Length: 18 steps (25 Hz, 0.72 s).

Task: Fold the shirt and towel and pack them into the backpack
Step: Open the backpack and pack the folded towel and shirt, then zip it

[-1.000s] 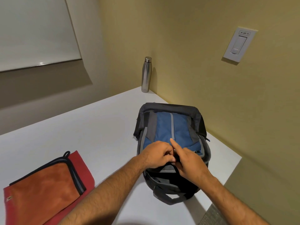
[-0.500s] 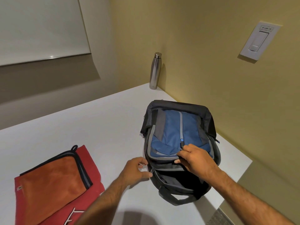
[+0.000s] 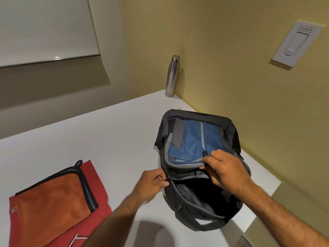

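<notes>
Pinching the zipper pull with our left hand (image 3: 153,182), we are holding the backpack (image 3: 199,168) flap up in our right hand (image 3: 226,168); the folded towel (image 3: 51,198) and shirt (image 3: 96,177) are lying well left, nearer our left hand.

White table (image 3: 110,139) against far and right walls. Blue-and-grey fabric backpack (image 3: 194,141) right of centre, lying flat. Folded orange towel (image 3: 51,196) on folded red shirt (image 3: 96,177), near left. Upright steel bottle (image 3: 172,76) in far corner, behind backpack.
</notes>
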Each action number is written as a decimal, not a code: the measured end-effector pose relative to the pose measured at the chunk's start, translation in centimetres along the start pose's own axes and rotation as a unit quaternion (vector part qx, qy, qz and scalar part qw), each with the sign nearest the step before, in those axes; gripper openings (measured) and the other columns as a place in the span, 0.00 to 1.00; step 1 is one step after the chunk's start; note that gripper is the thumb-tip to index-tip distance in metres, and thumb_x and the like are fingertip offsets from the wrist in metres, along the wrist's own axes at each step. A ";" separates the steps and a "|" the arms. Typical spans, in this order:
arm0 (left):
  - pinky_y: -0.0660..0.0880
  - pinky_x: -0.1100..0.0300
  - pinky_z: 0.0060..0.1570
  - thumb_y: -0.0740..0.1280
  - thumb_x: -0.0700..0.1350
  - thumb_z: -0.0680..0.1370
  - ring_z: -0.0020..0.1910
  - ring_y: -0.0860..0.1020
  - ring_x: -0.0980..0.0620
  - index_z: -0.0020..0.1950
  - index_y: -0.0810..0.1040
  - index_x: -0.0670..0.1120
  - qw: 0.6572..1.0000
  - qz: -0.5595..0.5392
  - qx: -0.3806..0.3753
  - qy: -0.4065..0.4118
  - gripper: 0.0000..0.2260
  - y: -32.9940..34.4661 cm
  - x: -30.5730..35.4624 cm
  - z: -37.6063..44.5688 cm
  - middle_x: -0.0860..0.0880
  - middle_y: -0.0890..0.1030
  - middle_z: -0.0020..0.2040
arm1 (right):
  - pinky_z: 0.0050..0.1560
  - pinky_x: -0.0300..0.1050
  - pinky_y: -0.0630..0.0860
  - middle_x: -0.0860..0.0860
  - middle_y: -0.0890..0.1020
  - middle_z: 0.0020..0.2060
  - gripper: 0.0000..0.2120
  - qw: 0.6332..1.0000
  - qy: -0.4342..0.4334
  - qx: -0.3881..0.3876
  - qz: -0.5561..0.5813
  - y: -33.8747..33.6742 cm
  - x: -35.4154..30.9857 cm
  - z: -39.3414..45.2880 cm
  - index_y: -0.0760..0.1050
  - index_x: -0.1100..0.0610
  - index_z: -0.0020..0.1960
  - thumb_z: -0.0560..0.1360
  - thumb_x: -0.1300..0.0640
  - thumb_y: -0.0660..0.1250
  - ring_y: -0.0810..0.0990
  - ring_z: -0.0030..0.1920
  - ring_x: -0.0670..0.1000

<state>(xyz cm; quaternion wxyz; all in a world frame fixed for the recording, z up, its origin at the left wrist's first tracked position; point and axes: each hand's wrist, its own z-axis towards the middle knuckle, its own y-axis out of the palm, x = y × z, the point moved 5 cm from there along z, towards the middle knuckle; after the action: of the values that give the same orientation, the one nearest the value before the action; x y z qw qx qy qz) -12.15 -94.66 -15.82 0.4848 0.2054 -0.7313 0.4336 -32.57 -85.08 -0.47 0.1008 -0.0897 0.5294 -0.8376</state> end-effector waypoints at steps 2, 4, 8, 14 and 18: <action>0.71 0.69 0.35 0.75 0.38 0.72 0.29 0.71 0.61 0.38 0.80 0.47 1.000 0.015 0.018 0.007 0.07 -1.4 0.5 1.7 0.56 0.77 0.31 | 0.32 0.45 0.75 0.51 0.78 0.36 0.10 0.999 0.001 0.033 0.003 -1.4 1.1 0.8 0.81 0.58 0.47 0.74 0.53 0.65 0.77 0.36 0.55; 0.72 0.69 0.38 0.72 0.36 0.72 0.31 0.76 0.62 0.37 0.82 0.49 0.998 0.035 0.055 0.012 0.09 -3.1 0.9 3.7 0.59 0.80 0.32 | 0.33 0.44 0.75 0.51 0.78 0.36 0.13 0.998 0.000 0.057 0.001 -2.8 2.0 1.7 0.82 0.58 0.47 0.74 0.52 0.62 0.78 0.36 0.55; 0.75 0.68 0.40 0.70 0.36 0.74 0.37 0.80 0.59 0.39 0.82 0.52 0.996 0.043 0.079 0.027 0.11 -4.6 1.9 6.3 0.58 0.82 0.36 | 0.32 0.43 0.75 0.51 0.79 0.36 0.14 0.996 0.017 0.083 -0.013 -4.3 3.7 3.3 0.82 0.58 0.46 0.74 0.51 0.63 0.79 0.36 0.55; 0.77 0.65 0.44 0.74 0.39 0.74 0.42 0.81 0.55 0.45 0.85 0.47 0.997 -0.060 0.016 0.040 0.03 -1.3 1.4 6.1 0.52 0.85 0.41 | 0.33 0.40 0.71 0.50 0.79 0.35 0.14 0.996 0.020 0.090 -0.010 -4.4 4.1 4.2 0.83 0.58 0.46 0.74 0.50 0.63 0.79 0.35 0.54; 0.77 0.65 0.41 0.79 0.38 0.69 0.38 0.80 0.55 0.42 0.84 0.45 0.992 -0.114 -0.037 0.039 0.06 -0.5 2.5 5.9 0.48 0.84 0.39 | 0.33 0.40 0.71 0.50 0.79 0.34 0.15 0.996 0.021 0.092 -0.005 -4.3 4.2 4.5 0.83 0.58 0.45 0.74 0.49 0.62 0.79 0.35 0.54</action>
<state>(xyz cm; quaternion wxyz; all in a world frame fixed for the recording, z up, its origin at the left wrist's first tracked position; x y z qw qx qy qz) -16.02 -99.56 -14.30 0.5665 0.2518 -0.6994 0.3558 -35.77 -88.23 5.52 0.0931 -0.0647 0.4516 -0.8850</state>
